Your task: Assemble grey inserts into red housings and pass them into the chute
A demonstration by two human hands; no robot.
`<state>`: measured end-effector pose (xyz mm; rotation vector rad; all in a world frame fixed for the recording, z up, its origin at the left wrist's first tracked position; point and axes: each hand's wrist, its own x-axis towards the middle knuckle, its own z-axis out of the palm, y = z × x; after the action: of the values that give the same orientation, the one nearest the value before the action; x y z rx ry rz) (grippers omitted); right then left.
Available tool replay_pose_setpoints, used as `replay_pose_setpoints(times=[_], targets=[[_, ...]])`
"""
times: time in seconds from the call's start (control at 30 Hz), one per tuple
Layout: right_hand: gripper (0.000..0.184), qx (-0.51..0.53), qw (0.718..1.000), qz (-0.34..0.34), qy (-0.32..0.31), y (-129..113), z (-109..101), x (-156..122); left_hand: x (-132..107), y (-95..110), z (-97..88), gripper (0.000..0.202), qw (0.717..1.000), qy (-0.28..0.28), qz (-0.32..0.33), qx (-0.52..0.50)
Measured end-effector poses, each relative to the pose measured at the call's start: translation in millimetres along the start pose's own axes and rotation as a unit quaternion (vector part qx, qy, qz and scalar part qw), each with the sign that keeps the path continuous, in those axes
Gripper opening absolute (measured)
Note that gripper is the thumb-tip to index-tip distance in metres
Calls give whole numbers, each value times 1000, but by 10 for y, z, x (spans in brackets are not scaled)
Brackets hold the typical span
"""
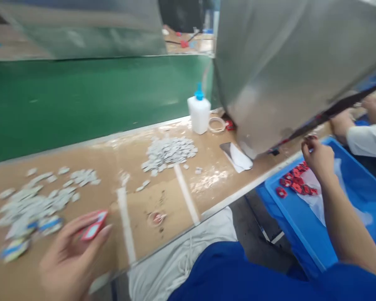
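Note:
My left hand, blurred, pinches a small red plastic piece with a pale inset above the table at the lower left. Just beyond it a pile of flat light-grey pieces is spread out, with a few blue-and-yellow pieces at its near edge. On the right, my right hand is over the blue bin, its fingers curled together. Whatever is in those fingers is too small and blurred to make out. Red pieces lie on white plastic in the bin below.
A second grey pile lies mid-table. Behind it stand a white bottle with a blue top and a tape ring. A grey hanging sheet overhangs the right side. Another person's hands and sleeve are at far right.

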<state>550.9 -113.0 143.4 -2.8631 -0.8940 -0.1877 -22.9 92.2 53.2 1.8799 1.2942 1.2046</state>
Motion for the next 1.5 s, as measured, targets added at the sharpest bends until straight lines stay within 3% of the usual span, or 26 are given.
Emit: replay_pose_setpoints(times=[0.07,0.13,0.2,0.3,0.37,0.5,0.63,0.83,1.03,1.13,1.3,1.4,1.5], targets=[[26,54,990,-118,-49,-335,37,-508,-215,-78,45,22,997,17,-20,-69],[26,194,937,-272,-105,-714,150,-985,-362,-120,104,38,989,-1,-72,-126],[29,293,873,-354,-164,-1160,326,-1398,-454,-151,149,50,973,-37,-118,-196],[44,377,796,-412,-235,-1899,643,-1885,-590,-204,152,46,955,-96,-138,-245],[51,418,757,-438,-245,-2324,832,-2099,-710,-248,115,43,953,-114,-134,-248],[19,463,719,-472,-214,-2797,1005,-2288,-908,-324,21,41,952,-115,-121,-258],[13,484,711,-486,-157,-2910,980,-2321,-923,-314,2,42,943,-126,-108,-288],[7,479,700,-530,16,-2964,1042,-2300,-839,-216,75,35,947,-139,-89,-275],[20,447,703,-542,110,-2977,1162,-2301,-835,-202,89,32,941,-155,-108,-279],[27,467,720,-506,85,-2943,1200,-2324,-834,-216,76,31,950,-150,-100,-254],[31,557,754,-340,-71,-2866,1231,-2381,-831,-262,53,31,954,-146,-91,-247],[35,601,746,-254,-132,-2844,1204,-2419,-848,-291,57,34,953,-149,-96,-244],[35,632,728,-223,-144,-2846,1110,-2482,-878,-309,77,41,950,-151,-113,-250]])
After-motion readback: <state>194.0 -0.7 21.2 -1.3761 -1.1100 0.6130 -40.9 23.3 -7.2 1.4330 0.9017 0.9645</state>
